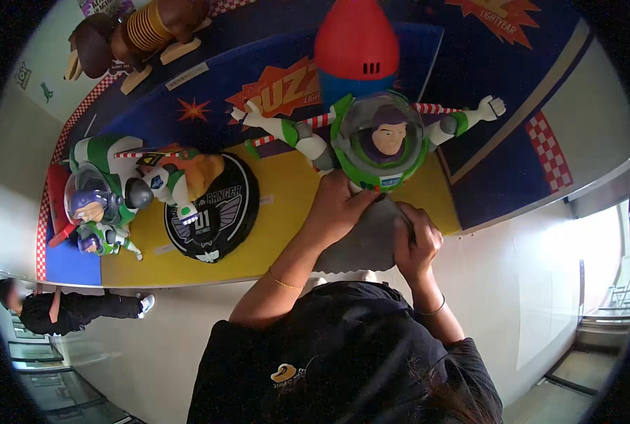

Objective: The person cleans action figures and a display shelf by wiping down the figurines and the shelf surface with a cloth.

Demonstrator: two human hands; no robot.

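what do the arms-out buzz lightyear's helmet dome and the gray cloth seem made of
Helmet dome: probably clear plastic, glossy, being see-through with pale glare. Gray cloth: matte, likely fabric, perhaps microfiber, judging by its limp drape and wavy edge.

Black short-sleeved shirt (357, 346), 1 yellow-and-white logo (284, 374), 1 thin gold bracelet (287, 285), 1 plain bangle (434, 309).

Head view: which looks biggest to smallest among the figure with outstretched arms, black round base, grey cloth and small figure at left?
1. Figure with outstretched arms
2. Black round base and grey cloth: unranked; both partly hidden, too close to call
3. Small figure
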